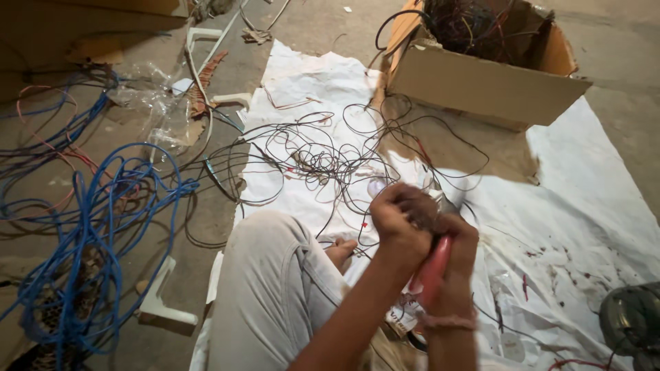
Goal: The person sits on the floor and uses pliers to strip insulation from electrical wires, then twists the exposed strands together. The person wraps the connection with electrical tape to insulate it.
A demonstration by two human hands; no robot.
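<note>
My left hand (401, 221) is closed around thin dark wire at the centre of the view. Right beside it, touching, my right hand (456, 242) grips a red-handled tool (432, 273) whose metal tip points up toward the wire. A loose tangle of thin black wires (323, 154) spreads over the white sheet (584, 206) in front of both hands and runs up to them. My bent knee in light trousers (275, 282) lies to the left of my hands, and my bare foot (342, 251) rests on the sheet.
An open cardboard box (481, 79) full of dark wires stands at the far right. A heap of blue cable (96, 206) lies on the concrete floor at left, with clear plastic wrap (155, 103) and white plastic brackets (161, 306). A dark round object (629, 319) sits at the bottom right.
</note>
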